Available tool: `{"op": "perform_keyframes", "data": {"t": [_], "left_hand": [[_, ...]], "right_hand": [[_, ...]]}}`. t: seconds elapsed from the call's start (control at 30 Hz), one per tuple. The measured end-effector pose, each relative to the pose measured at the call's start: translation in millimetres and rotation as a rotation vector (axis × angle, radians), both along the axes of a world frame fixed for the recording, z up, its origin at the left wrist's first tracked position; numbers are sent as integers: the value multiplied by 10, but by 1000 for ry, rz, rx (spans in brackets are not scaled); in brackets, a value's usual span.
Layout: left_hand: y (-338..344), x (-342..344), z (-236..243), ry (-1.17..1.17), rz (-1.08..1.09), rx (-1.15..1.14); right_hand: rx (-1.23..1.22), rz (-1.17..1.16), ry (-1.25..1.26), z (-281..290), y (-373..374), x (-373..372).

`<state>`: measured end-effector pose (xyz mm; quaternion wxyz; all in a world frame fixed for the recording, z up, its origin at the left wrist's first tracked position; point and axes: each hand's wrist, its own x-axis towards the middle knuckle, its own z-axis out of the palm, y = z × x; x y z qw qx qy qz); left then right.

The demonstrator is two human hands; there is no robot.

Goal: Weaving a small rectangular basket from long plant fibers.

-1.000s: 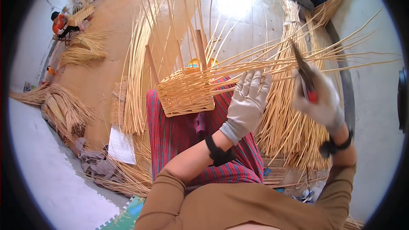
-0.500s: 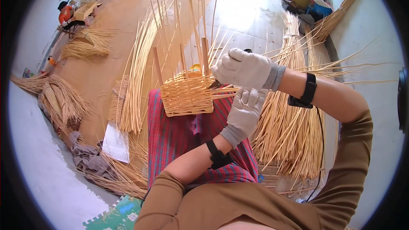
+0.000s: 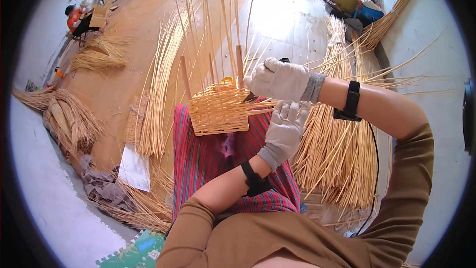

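A small, partly woven wicker basket [image 3: 219, 114] rests on my lap, with tall thin stakes and thicker wooden posts rising from it. My left hand [image 3: 286, 128], in a pale work glove, is closed around several wicker rods [image 3: 260, 109] that stick out from the basket's right side. Just above it, my right hand [image 3: 280, 79], gloved too, makes a fist against the basket's right upper corner. A dark bit shows beside its fingers and another above the fist, seemingly parts of one hand tool, mostly hidden by the glove.
A large bundle of rods [image 3: 342, 154] lies to my right, a long loose bundle [image 3: 166, 84] to the left. A flat woven panel [image 3: 136, 119] and white paper [image 3: 134, 168] lie beside my plaid lap cloth [image 3: 198, 168]. Far left, another person [image 3: 75, 19] sits working.
My right hand has shifted slightly left, staying at the basket's corner. My left hand keeps its grip on the rods. The far person's box-shaped piece has turned.
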<state>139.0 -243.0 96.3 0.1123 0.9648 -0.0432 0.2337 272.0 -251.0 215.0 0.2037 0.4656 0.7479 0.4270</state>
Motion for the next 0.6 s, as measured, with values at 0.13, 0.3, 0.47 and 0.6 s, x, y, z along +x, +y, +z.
{"op": "perform_keyframes", "data": {"t": [0.13,0.3,0.47,0.6], "left_hand": [[-34,42,-11,-20,13,-6],[-73,47,9,-67,21,-38],[43,25,-102,-52,-67,-56],[113,14,-148,-163,-43,40]], "right_hand": [[-45,-64,80,-36,-2,32],[-264,-257,321,-23,-13,64],[39,-758,483,53,-264,-102],[563,-419,844,61,-764,-335]]}}
